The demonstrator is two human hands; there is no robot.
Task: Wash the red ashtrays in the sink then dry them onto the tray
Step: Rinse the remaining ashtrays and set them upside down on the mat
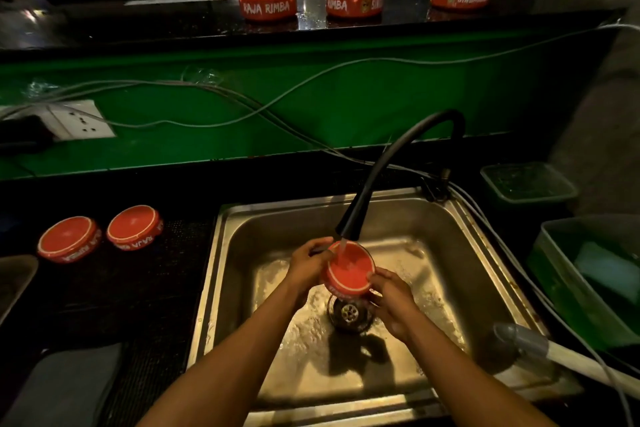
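While both hands clasp the upturned red ashtray [349, 270], left hand [306, 265] and right hand [393, 298] on opposite rims, the faucet [349, 224] stream hits its base. Best to rotate it, flipping the bowl under the stream above the grip.

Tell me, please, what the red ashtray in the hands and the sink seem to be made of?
Red ashtray: probably glazed ceramic or melamine; it looks thick-walled, glossy and opaque. Sink: likely stainless steel with a brushed finish; grey metal with dull, wet reflections.
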